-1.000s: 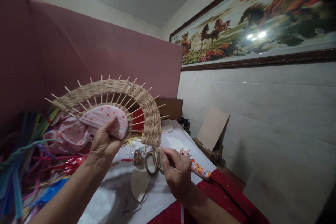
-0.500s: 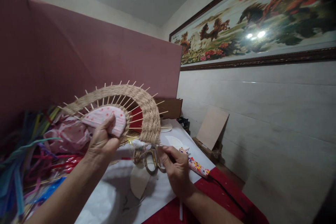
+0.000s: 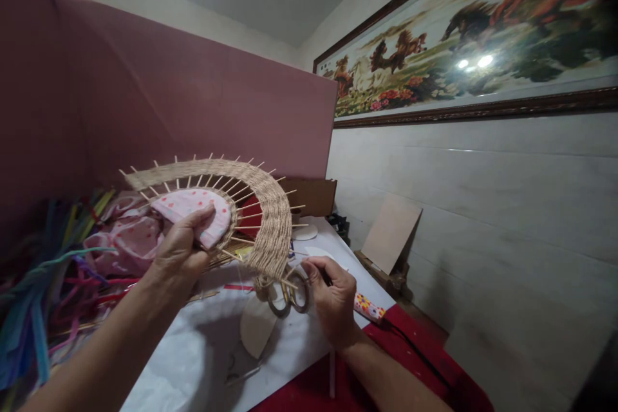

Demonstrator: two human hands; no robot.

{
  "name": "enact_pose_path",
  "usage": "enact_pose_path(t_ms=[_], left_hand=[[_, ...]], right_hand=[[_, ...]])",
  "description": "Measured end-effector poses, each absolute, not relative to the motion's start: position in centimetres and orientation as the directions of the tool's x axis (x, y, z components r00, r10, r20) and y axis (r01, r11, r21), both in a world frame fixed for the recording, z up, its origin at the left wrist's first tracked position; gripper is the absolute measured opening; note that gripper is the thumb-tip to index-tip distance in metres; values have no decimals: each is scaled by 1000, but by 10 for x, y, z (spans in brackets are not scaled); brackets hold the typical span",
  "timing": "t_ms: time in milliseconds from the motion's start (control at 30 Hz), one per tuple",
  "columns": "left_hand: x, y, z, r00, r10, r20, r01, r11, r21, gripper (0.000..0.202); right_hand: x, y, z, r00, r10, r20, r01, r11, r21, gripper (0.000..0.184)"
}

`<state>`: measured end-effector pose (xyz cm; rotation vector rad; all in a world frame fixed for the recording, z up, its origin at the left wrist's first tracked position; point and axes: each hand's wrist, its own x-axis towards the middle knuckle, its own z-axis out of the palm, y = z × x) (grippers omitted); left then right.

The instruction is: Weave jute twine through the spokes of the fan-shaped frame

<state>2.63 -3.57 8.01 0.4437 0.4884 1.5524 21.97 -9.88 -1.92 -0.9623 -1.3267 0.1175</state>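
A half-round woven fan (image 3: pixel 273 219) of tan cord on thin sticks is held up over the table. At its centre is a pink dotted cloth-covered piece (image 3: pixel 186 203), gripped by my left hand (image 3: pixel 186 241) with the thumb on its face. My right hand (image 3: pixel 333 290) is pinched at the fan's lower right, closed on a cord (image 3: pixel 295 265) that runs toward the woven edge. Behind and below the fan's lower end, scissors (image 3: pixel 288 299) lie on the table beside a cream leaf-shaped piece (image 3: pixel 258 328).
Pink dotted cloth (image 3: pixel 128 241) and colourful fuzzy stems (image 3: pixel 29 309) are heaped at the left. A flower-patterned glue gun (image 3: pixel 369 308) with a black cable lies at the right on white paper (image 3: pixel 183 360) over a red cloth (image 3: pixel 405 360). A pink partition (image 3: pixel 207 96) stands behind.
The fan has tilted, its right end dropping and its left end shifting right. My right hand has drawn a little to the right, away from the woven edge and scissors.
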Motion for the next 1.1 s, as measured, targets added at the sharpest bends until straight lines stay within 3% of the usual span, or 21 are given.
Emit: enact_pose_path(t_ms=[133, 333, 500, 700, 900, 1100], left_hand=[[25, -35, 80, -109, 993, 47, -732, -112, 672, 22], [25, -36, 81, -126, 992, -11, -696, -80, 714, 23], [25, -35, 80, -44, 997, -63, -666, 18, 746, 22], [25, -39, 82, 137, 987, -82, -703, 155, 694, 30], [26, -39, 82, 155, 974, -163, -731, 225, 644, 33], [22, -36, 79, 185, 972, -148, -686, 235, 689, 31]], right_hand=[[222, -102, -18, 253, 541, 802, 500, 636, -587, 8], [224, -105, -16, 235, 513, 826, 543, 636, -549, 6], [226, -103, -14, 184, 532, 827, 543, 646, -536, 9], [224, -102, -13, 172, 590, 789, 501, 637, -585, 11], [221, -103, -15, 203, 629, 751, 427, 633, -646, 12], [220, -98, -18, 223, 653, 724, 386, 623, -681, 14]])
